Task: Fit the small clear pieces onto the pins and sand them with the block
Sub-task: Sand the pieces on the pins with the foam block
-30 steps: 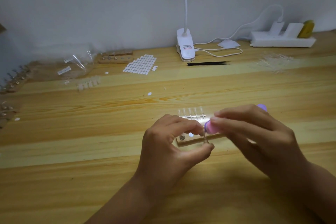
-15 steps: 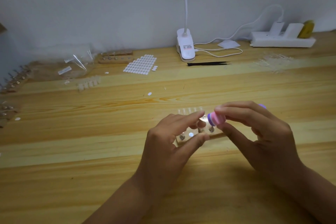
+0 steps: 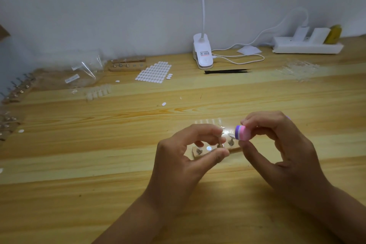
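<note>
A small wooden pin holder (image 3: 200, 156) lies on the table in front of me, with metal pins (image 3: 230, 141) standing in it. My left hand (image 3: 186, 156) pinches one pin (image 3: 219, 141) between thumb and forefinger over the holder. My right hand (image 3: 277, 148) holds a pink and purple sanding block (image 3: 242, 132) just right of and above the pins, apart from them. A row of small clear pieces (image 3: 208, 122) lies just behind the holder. Whether a clear piece sits on the held pin I cannot tell.
Black tweezers (image 3: 227, 71), a white clip lamp (image 3: 203, 53) and a power strip (image 3: 308, 46) sit at the back. A sheet of white stickers (image 3: 153, 72), another pin holder (image 3: 126, 65), a plastic bag (image 3: 79, 73) and more clear pieces (image 3: 98, 93) lie back left. Loose clear parts (image 3: 299, 69) lie back right.
My right hand lifted the sanding block up and to the right, away from the pin. My left hand shifted its pinch onto a pin in the holder.
</note>
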Demonstrator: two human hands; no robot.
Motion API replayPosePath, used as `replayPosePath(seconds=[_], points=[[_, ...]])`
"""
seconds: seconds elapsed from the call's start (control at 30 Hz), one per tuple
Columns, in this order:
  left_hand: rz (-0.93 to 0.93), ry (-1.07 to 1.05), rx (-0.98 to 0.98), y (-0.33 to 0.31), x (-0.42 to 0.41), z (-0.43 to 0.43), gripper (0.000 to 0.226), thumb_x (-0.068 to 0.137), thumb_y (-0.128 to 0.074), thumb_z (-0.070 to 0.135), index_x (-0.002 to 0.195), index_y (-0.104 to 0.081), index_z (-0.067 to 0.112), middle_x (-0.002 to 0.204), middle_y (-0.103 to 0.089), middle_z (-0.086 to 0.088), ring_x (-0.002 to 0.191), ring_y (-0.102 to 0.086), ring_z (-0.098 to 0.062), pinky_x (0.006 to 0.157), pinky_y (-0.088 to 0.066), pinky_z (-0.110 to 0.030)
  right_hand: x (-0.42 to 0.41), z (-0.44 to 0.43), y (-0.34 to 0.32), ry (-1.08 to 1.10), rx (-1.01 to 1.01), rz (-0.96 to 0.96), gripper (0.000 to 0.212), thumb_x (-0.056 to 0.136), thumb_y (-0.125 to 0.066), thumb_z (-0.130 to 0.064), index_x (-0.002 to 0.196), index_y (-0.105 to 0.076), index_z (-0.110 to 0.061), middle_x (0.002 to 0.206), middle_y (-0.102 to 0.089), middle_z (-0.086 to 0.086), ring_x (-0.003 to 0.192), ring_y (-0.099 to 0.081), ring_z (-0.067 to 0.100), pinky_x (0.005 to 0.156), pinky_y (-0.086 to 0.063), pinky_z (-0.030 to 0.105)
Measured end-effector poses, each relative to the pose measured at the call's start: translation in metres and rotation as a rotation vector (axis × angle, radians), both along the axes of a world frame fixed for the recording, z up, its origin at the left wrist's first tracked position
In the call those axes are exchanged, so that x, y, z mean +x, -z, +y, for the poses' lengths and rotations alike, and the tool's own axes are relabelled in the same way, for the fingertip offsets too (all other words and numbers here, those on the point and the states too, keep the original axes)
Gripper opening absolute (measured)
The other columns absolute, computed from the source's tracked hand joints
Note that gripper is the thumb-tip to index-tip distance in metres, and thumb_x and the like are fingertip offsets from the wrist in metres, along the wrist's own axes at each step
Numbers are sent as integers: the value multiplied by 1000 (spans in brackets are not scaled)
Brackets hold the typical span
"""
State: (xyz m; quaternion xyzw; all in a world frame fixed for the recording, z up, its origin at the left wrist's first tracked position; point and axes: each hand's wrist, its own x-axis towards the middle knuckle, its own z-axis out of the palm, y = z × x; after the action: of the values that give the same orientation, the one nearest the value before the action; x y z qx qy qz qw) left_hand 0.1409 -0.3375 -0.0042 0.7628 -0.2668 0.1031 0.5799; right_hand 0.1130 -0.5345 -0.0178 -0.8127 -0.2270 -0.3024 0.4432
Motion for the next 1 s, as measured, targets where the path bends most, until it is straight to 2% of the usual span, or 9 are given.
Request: replayPosePath(seconds=[0.2,0.37,0.53,0.67,0.87,1.0], points=[[31,52,-51,-2,2,-1,32,75,-82,22,106,-74,25,101,-69,10,95,-64,-15,77,-50,-22,-3,4,-4,-16,36,-34,26,88,-65,-11,111,-57,-20,106,-61,-8,99,-66,13,88,-53,21],[114,174,-142,-5,-2,-4,27,80,-75,27,107,-72,26,102,-72,5,93,-66,-22,78,-51,-28,-6,11,-6,-15,29,-136,31,88,-69,-10,115,-58,-20,108,-64,-8,105,-66,11,91,-50,22],[191,204,-210,-4,-3,-6,25,80,-74,26,105,-72,24,98,-73,5,89,-66,-15,80,-52,-27,-5,8,-5,18,54,-94,29,86,-69,-9,111,-57,-18,103,-66,-3,100,-67,14,87,-55,30],[163,197,-174,-3,-4,-6,22,85,-71,26,106,-71,27,100,-73,4,90,-66,-18,81,-52,-31,-7,14,-6,27,59,-160,29,86,-70,-7,110,-58,-19,103,-67,-4,103,-67,11,93,-49,21],[177,171,-146,-2,-4,-9,19,86,-69,27,105,-70,28,99,-72,9,90,-66,-13,80,-51,-26,-5,15,-4,41,70,-129,30,86,-71,-8,112,-58,-15,105,-67,1,100,-68,15,87,-54,29],[159,168,-153,0,-5,-9,18,87,-68,27,105,-70,28,99,-71,7,91,-66,-18,80,-53,-33,-3,13,-2,43,11,-139,29,85,-70,-7,111,-58,-14,106,-66,0,101,-66,12,88,-53,26]])
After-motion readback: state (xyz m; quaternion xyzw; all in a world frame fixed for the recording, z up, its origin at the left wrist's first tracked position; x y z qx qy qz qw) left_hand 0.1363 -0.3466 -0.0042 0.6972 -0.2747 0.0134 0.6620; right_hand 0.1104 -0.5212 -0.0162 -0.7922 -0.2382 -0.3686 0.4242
